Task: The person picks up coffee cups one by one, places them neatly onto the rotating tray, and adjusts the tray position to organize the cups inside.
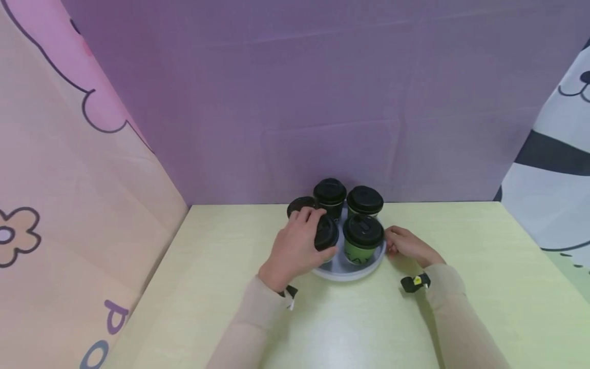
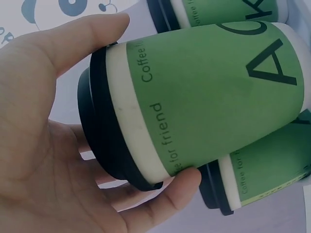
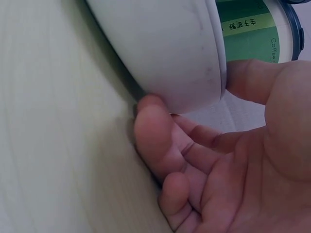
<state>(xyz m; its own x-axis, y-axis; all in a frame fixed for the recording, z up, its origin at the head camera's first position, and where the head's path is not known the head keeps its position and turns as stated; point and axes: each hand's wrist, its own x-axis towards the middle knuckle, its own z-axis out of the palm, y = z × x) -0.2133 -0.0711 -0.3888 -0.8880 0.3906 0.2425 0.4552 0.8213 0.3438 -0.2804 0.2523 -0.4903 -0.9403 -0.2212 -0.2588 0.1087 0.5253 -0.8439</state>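
My left hand [image 1: 299, 246] grips a green paper coffee cup [image 2: 209, 97] round its black lid. In the left wrist view the thumb lies along one side of the lid and the fingers along the other. The cup's lid [image 1: 326, 234] shows beside the hand, at the front left of a round white tray [image 1: 343, 275]. My right hand [image 1: 410, 243] holds the tray's right edge. In the right wrist view its thumb is on the rim [image 3: 219, 53] and its fingers [image 3: 154, 128] are curled low against the outer wall. Another green lidded cup [image 1: 361, 243] stands just right of the held one.
More cups with black lids stand at the back of the tray: one at the left [image 1: 301, 203], one in the middle [image 1: 330, 192] and one at the right [image 1: 365, 200]. A purple cloth wall [image 1: 286, 102] rises behind the pale wooden table [image 1: 221, 256].
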